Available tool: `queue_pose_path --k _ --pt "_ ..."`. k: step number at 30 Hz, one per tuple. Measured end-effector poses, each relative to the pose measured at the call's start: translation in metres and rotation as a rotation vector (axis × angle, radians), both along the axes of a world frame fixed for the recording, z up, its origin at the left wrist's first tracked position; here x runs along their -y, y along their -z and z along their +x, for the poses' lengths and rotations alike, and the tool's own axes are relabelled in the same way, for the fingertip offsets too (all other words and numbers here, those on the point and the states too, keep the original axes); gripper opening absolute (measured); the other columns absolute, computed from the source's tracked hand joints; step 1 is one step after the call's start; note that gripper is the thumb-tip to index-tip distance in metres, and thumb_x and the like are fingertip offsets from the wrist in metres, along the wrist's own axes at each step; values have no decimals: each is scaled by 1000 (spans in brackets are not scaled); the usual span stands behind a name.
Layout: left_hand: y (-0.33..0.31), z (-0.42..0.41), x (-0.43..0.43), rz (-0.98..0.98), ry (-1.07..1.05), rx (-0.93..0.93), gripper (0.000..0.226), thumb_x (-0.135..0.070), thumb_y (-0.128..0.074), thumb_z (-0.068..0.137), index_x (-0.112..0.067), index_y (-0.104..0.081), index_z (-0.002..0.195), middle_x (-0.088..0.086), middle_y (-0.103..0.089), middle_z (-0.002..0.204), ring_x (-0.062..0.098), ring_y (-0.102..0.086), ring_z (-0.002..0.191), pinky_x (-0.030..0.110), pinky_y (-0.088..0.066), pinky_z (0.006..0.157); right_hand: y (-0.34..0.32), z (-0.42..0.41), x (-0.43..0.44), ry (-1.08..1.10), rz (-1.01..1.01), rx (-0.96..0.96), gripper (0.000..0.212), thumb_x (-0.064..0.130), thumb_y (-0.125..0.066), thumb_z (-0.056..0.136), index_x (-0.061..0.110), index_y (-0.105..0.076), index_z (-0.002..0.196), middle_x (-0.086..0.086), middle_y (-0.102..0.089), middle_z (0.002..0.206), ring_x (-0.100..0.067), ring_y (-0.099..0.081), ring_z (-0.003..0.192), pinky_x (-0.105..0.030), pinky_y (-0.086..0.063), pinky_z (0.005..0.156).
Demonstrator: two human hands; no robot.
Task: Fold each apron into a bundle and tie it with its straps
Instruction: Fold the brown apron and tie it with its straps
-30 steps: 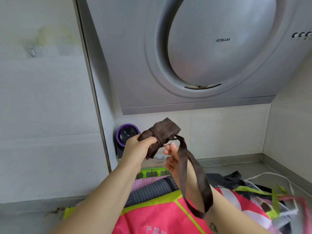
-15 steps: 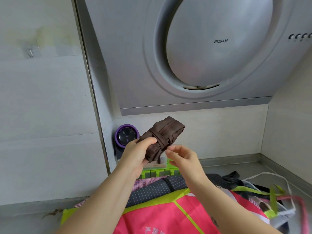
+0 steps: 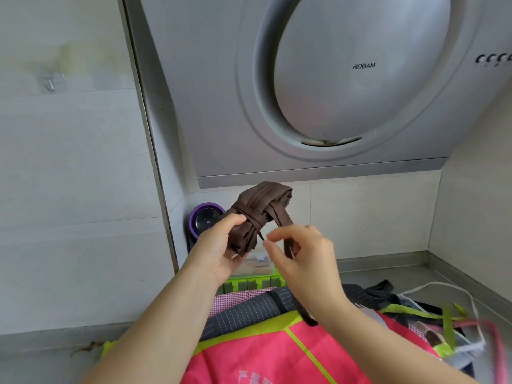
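A: Obs: brown apron bundle (image 3: 260, 200) held in the air, lower end inside the left hand (image 3: 219, 253) grip, fingers curled round it. The strap (image 3: 281, 218) is wound round its middle.
B: Right hand (image 3: 302, 259)?
A: Its grip pinches the strap just beside the bundle. The slack hangs below, toward the pink apron (image 3: 271, 356).
B: Step: tying off. Next, likely tuck under the wrap and pull snug.

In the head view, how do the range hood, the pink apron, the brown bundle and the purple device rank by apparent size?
range hood
pink apron, cut off by the frame
brown bundle, nearer the camera
purple device, partly hidden behind it
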State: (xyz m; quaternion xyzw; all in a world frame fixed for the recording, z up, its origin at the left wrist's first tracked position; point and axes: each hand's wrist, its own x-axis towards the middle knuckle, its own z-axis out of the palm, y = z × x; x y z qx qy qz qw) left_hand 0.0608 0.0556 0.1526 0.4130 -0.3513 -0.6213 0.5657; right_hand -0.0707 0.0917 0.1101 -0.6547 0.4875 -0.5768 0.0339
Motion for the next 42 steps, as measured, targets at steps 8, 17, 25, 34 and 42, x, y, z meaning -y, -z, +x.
queue_pose_path --k 8,17,25,34,42 --pt "-3 -6 -7 16 54 -58 3 -11 -64 85 -9 -63 87 9 -70 70 20 -62 71 29 -50 61 -5 4 32 -195 428 -122 35 29 -55 93 15 -52 125 3 -63 104 -11 -59 87 -25 -48 77" --pt "-4 6 -15 63 28 -118 4 -14 -64 85 -12 -62 87 8 -69 62 20 -60 71 31 -47 72 -16 -13 26 -26 69 -359 26 19 -50 97 7 -68 81 -3 -64 66 -22 -61 62 -36 -50 62" --pt "-5 4 -20 36 23 -187 6 -13 -64 86 -11 -61 91 11 -65 80 20 -59 75 31 -48 72 -30 -35 16 -56 -427 -660 29 24 -48 94 9 -72 92 -1 -64 67 -22 -55 57 -32 -48 52" --pt "5 -13 -29 -290 -3 78 14 -10 -67 83 -14 -73 71 13 -69 75 25 -62 75 38 -49 74 -67 -46 12 -265 -424 -746 6 13 -71 80 14 -74 84 5 -61 80 -10 -51 75 -24 -43 68" --pt "5 -27 -36 -331 -96 50 14 -6 -65 85 -16 -71 78 8 -70 76 23 -61 79 39 -47 78 -51 -32 13 -257 -232 -155 9 7 -72 78 9 -76 87 10 -64 80 -5 -59 73 -9 -43 68"
